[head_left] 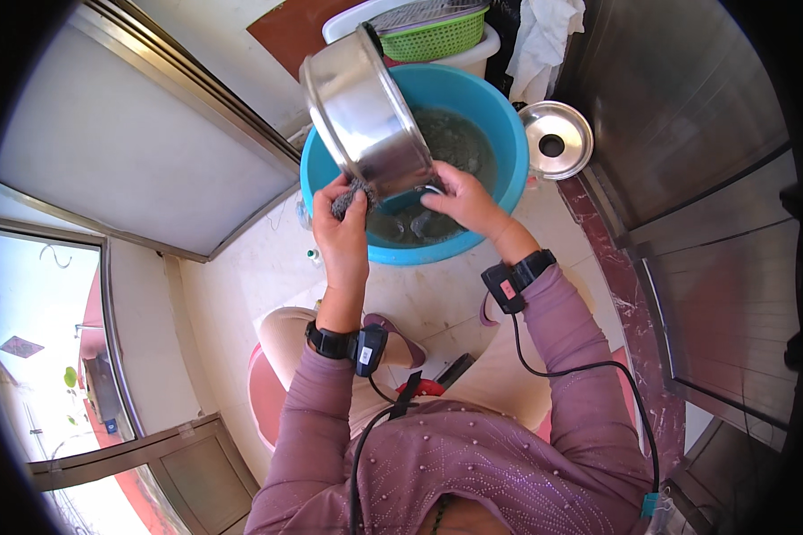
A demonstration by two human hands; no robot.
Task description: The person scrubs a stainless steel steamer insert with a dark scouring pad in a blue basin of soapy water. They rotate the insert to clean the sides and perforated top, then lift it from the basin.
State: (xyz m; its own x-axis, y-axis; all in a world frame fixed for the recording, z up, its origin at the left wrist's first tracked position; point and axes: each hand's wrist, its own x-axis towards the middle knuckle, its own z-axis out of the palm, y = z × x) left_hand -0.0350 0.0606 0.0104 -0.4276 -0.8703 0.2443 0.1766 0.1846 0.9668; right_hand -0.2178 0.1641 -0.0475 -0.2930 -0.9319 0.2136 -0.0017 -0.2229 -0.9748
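A shiny stainless steel pot [368, 110] is tilted on its side above a blue plastic tub [518, 154]. Cloudy water [458, 137] lies in the tub. My left hand [341, 227] pinches a grey scouring pad [354, 198] against the pot's lower edge. At the pot's near right side, my right hand [465, 200] grips it by the handle or rim; the thumb lies over a dark handle with a metal edge. Another dark handle [371, 37] shows at the pot's far end. The pot's inside is turned out of sight.
Right of the tub lies a round steel lid [569, 140]. A green basket [435, 37] is stacked on pale basins behind it, with a white cloth [545, 43] hanging alongside. A small bottle with a green cap [314, 255] is on the tiled floor [241, 301]. Cables run from both wrist straps.
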